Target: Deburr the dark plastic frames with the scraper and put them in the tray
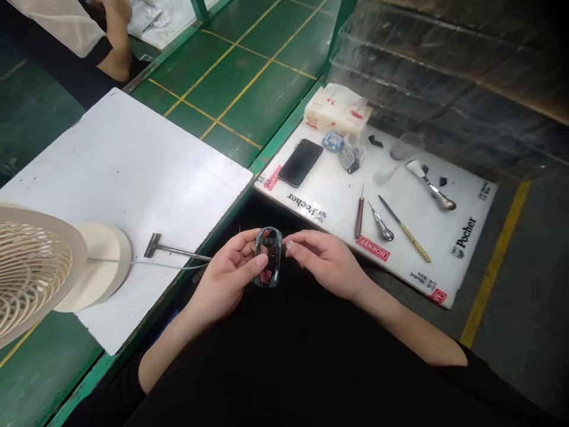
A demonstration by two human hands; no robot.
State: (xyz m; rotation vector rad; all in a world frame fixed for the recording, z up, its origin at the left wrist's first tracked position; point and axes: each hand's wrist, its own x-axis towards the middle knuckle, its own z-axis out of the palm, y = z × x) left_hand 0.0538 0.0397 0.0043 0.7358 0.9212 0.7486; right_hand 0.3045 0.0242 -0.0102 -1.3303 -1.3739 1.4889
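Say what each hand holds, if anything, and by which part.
Left hand: a small dark oval piece, gripped by its left side. Right hand: at the opposite edge; any hold cannot be told.

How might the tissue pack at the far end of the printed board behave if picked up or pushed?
The tissue pack is probably light for its size, since soft paper shows at its top. Its thin, wrinkled wrapper suggests it would squash when gripped. Lying low and boxy, it would likely slide rather than roll, perhaps nudging the blue piece close beside it.
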